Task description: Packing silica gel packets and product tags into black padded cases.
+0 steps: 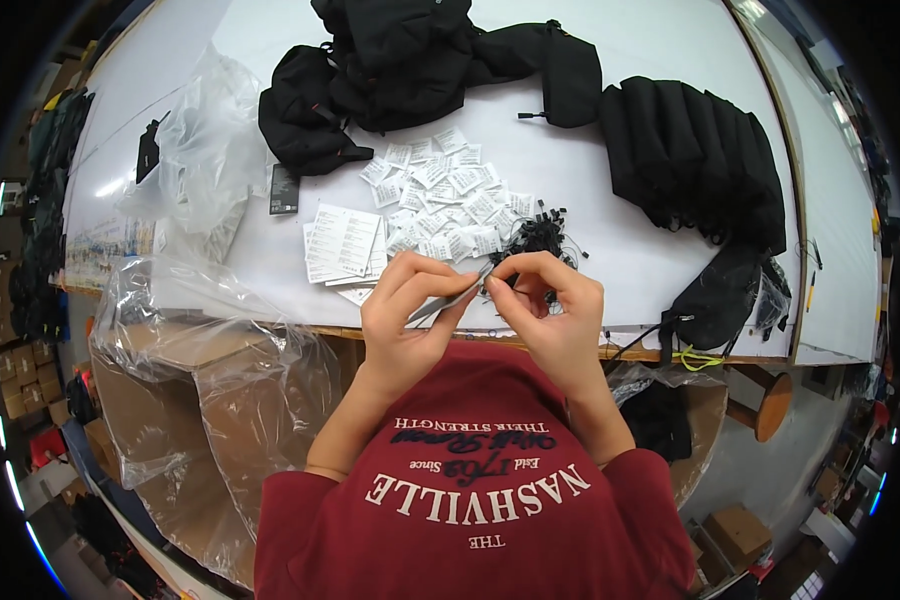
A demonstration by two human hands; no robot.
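On the left, the left hand (pixel 402 305) pinches a thin grey tag (pixel 448 297) over the near edge of the white tabletop (pixel 620 200). The right hand (pixel 555 305) pinches its tip, fingers curled together. Beyond lie small white packets (pixel 440 190), black cords (pixel 540 240) and black bags (pixel 695 160).

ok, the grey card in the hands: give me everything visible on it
The grey card is a thin, flat, stiff-looking strip seen nearly edge-on, tilted up toward the right. The left hand pinches its lower part; the right hand meets its upper tip. It is held above the near edge of the white table, in front of the small white packets. Any print is unreadable.
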